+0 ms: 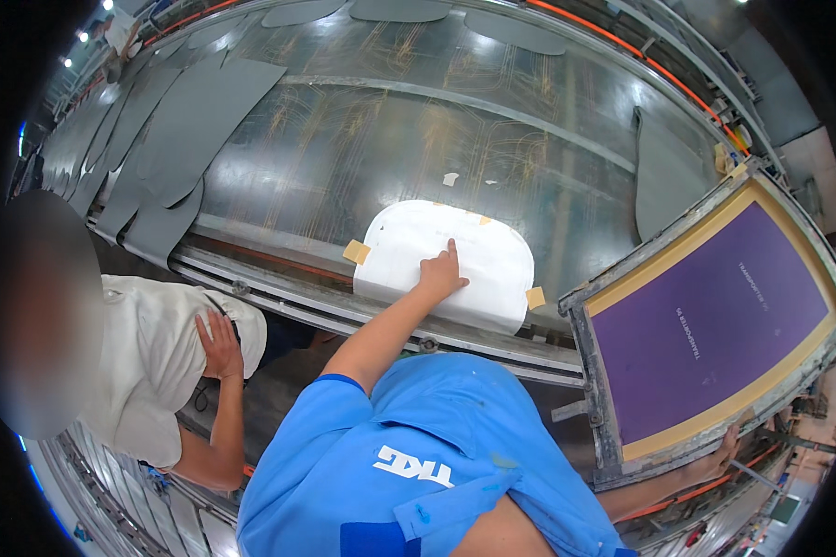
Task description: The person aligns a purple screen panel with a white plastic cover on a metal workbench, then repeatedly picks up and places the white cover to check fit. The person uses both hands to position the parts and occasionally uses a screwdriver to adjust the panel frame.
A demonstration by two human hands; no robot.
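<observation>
A white rounded sheet (395, 251) lies on the near edge of the long table, with small tan tape pieces on its edges. My left hand (444, 274) rests on it, index finger stretched out against the surface, thumb apart, the other fingers curled; nothing is held. At my right stands a tilted screen-printing frame (715, 325), its purple mesh bordered by yellow tape inside a worn metal rim. My right hand (729, 450) grips the lower right rim of this frame; part of its fingers is hidden behind the rim.
Several grey cut pieces (209, 121) overlap on the table's left; another grey piece (664, 176) lies by the frame. Small white scraps (450, 179) sit beyond the sheet. A metal rail (297, 302) runs along the near edge. A co-worker in a white shirt (149, 362) stands close at left.
</observation>
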